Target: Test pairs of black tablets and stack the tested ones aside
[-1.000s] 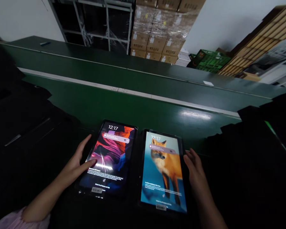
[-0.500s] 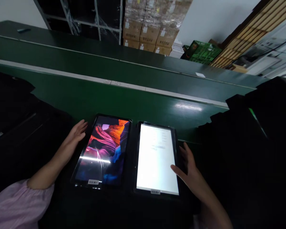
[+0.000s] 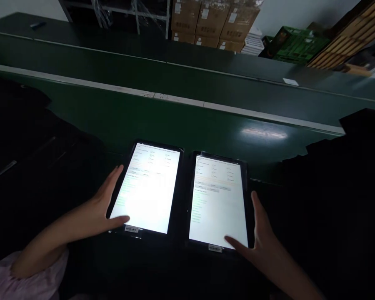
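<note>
Two tablets lie side by side on a dark surface, screens up, each with a small barcode label at its near edge. Both the left tablet [image 3: 146, 191] and the right tablet [image 3: 218, 204] show a bright white page with check boxes, grey buttons and lines of green text. At the left tablet's left edge is my left hand [image 3: 101, 208], open, thumb stretched over the lower screen corner and fingers along the side. My right hand [image 3: 261, 237] is open at the right tablet's right edge, thumb over the lower screen. Whether either thumb touches the glass, I cannot tell.
Dark stacked shapes stand left [image 3: 28, 166] and right [image 3: 340, 196], details lost in shadow. Beyond the tablets runs a green bench with a pale strip [image 3: 181, 99]. Cardboard boxes [image 3: 214, 21] and a green crate [image 3: 296, 45] stand behind it.
The left tablet's screen has gone from a colourful wallpaper to the white page; the right screen's page has filled with text. My left hand has moved in, its thumb now over the screen.
</note>
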`<state>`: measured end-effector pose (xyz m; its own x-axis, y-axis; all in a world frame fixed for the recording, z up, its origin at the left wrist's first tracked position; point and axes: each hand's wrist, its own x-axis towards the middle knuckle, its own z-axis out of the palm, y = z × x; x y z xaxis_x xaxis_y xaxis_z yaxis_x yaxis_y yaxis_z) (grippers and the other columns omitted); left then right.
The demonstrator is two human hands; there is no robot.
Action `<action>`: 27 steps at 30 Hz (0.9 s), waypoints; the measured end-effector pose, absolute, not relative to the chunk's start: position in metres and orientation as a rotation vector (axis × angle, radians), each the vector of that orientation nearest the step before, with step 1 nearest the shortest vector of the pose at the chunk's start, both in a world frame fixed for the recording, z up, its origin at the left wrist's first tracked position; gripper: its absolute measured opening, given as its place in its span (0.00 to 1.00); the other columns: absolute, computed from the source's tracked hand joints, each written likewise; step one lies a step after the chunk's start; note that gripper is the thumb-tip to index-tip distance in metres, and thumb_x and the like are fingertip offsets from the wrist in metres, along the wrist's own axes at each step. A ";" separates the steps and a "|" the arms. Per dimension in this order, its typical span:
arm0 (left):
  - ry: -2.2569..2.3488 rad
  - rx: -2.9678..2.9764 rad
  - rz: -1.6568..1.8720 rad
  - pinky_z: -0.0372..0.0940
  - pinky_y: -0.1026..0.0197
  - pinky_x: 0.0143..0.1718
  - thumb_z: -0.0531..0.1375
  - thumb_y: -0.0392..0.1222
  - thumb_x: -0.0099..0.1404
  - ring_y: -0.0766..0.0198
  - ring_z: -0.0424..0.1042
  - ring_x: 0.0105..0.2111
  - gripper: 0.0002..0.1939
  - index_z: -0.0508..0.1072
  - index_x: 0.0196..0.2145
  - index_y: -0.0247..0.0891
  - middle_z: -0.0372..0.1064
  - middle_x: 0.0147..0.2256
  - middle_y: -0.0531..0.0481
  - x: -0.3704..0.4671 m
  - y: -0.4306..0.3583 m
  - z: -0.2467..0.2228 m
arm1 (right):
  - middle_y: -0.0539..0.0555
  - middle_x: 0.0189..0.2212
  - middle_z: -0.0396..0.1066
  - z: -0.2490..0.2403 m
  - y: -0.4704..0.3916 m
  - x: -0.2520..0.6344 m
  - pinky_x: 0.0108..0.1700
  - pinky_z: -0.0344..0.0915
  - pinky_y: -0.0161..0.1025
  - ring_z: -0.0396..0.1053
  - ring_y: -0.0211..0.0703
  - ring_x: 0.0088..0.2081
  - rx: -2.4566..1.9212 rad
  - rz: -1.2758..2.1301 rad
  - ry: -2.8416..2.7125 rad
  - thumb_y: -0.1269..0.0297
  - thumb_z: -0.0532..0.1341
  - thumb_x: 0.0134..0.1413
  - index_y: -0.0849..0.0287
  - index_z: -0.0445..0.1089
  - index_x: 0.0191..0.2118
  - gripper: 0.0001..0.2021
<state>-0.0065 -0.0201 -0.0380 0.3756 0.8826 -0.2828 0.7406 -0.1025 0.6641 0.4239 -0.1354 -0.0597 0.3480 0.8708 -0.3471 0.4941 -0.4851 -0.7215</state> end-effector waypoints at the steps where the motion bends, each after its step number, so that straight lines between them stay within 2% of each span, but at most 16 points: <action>1: 1.420 1.918 0.179 0.59 0.25 0.58 0.67 0.67 0.57 0.26 0.39 0.70 0.63 0.25 0.72 0.61 0.23 0.74 0.46 -0.004 -0.025 -0.035 | 0.64 0.75 0.37 -0.057 -0.132 0.422 0.63 0.56 0.74 0.41 0.74 0.73 -2.125 0.956 -1.115 0.36 0.72 0.34 0.49 0.35 0.76 0.68; 4: 1.465 1.959 0.044 0.65 0.28 0.55 0.67 0.68 0.57 0.25 0.40 0.69 0.66 0.21 0.71 0.60 0.16 0.73 0.44 0.007 -0.038 -0.026 | 0.65 0.71 0.52 -0.049 -0.122 0.420 0.63 0.57 0.70 0.53 0.71 0.70 -2.163 0.897 -0.920 0.33 0.68 0.42 0.47 0.34 0.75 0.62; 6: 1.525 1.951 0.039 0.64 0.28 0.56 0.68 0.65 0.58 0.25 0.40 0.70 0.65 0.21 0.71 0.59 0.15 0.73 0.43 0.017 -0.043 -0.025 | 0.63 0.69 0.58 -0.046 -0.119 0.419 0.64 0.57 0.68 0.58 0.68 0.67 -2.160 0.892 -0.854 0.33 0.67 0.44 0.46 0.35 0.75 0.60; 8: 1.598 1.940 0.115 0.60 0.27 0.60 0.68 0.61 0.59 0.28 0.40 0.70 0.63 0.23 0.72 0.59 0.18 0.74 0.43 0.025 -0.044 -0.027 | 0.62 0.68 0.60 -0.044 -0.118 0.415 0.63 0.59 0.68 0.61 0.68 0.66 -2.160 0.828 -0.851 0.34 0.66 0.46 0.48 0.39 0.75 0.57; 10: 1.649 1.900 0.247 0.57 0.27 0.62 0.66 0.59 0.62 0.32 0.41 0.71 0.58 0.27 0.72 0.59 0.25 0.74 0.44 0.028 -0.040 -0.032 | 0.63 0.66 0.62 -0.042 -0.119 0.409 0.60 0.63 0.68 0.64 0.69 0.63 -2.191 0.608 -0.944 0.36 0.65 0.50 0.50 0.51 0.72 0.48; 11: 1.644 1.868 0.331 0.56 0.28 0.63 0.65 0.59 0.64 0.35 0.42 0.71 0.56 0.29 0.72 0.59 0.29 0.74 0.44 0.028 -0.037 -0.034 | 0.64 0.65 0.64 -0.041 -0.120 0.405 0.57 0.66 0.67 0.68 0.68 0.59 -2.184 0.444 -1.024 0.39 0.65 0.53 0.52 0.58 0.69 0.42; 13: 1.597 1.766 0.488 0.54 0.30 0.66 0.63 0.60 0.66 0.39 0.44 0.71 0.50 0.33 0.72 0.61 0.36 0.74 0.47 0.024 -0.029 -0.038 | 0.63 0.57 0.72 -0.038 -0.123 0.395 0.48 0.72 0.58 0.75 0.59 0.48 -2.038 0.153 -1.196 0.49 0.65 0.58 0.55 0.70 0.58 0.26; 15: 1.551 1.658 0.569 0.53 0.32 0.67 0.62 0.60 0.67 0.42 0.47 0.71 0.47 0.38 0.72 0.62 0.42 0.73 0.49 0.018 -0.023 -0.038 | 0.59 0.44 0.78 -0.034 -0.125 0.387 0.37 0.73 0.46 0.76 0.48 0.36 -1.750 0.077 -1.369 0.63 0.66 0.59 0.57 0.72 0.42 0.07; 16: 1.540 1.625 0.578 0.52 0.33 0.67 0.62 0.60 0.66 0.43 0.48 0.70 0.46 0.40 0.72 0.62 0.44 0.72 0.50 0.016 -0.021 -0.038 | 0.56 0.38 0.79 -0.031 -0.126 0.384 0.33 0.71 0.41 0.76 0.44 0.33 -1.598 0.112 -1.475 0.71 0.65 0.58 0.57 0.69 0.36 0.04; 18: 1.541 1.615 0.550 0.53 0.31 0.66 0.63 0.61 0.65 0.42 0.48 0.70 0.46 0.42 0.72 0.62 0.44 0.72 0.50 0.013 -0.020 -0.036 | 0.53 0.30 0.78 -0.026 -0.127 0.380 0.27 0.68 0.35 0.74 0.39 0.29 -1.346 0.209 -1.714 0.80 0.62 0.56 0.57 0.64 0.29 0.12; 20: 1.548 1.644 0.509 0.52 0.28 0.65 0.63 0.62 0.65 0.39 0.46 0.70 0.46 0.42 0.72 0.62 0.41 0.73 0.50 0.014 -0.020 -0.034 | 0.52 0.26 0.76 -0.020 -0.126 0.378 0.23 0.64 0.33 0.70 0.36 0.25 -1.195 0.256 -1.916 0.84 0.60 0.54 0.58 0.63 0.27 0.14; 23: 1.543 1.672 0.439 0.49 0.24 0.65 0.63 0.64 0.65 0.36 0.43 0.71 0.46 0.40 0.72 0.65 0.35 0.74 0.52 0.014 -0.020 -0.033 | 0.53 0.26 0.78 -0.015 -0.125 0.374 0.21 0.62 0.34 0.65 0.36 0.23 -1.130 0.304 -2.017 0.82 0.58 0.54 0.57 0.64 0.27 0.12; 27: 1.430 1.679 0.321 0.45 0.26 0.67 0.63 0.65 0.64 0.38 0.36 0.72 0.50 0.32 0.70 0.73 0.26 0.74 0.59 0.001 -0.014 -0.035 | 0.55 0.33 0.81 -0.017 -0.130 0.365 0.22 0.62 0.36 0.63 0.40 0.26 -1.113 0.343 -2.117 0.78 0.58 0.54 0.58 0.64 0.28 0.09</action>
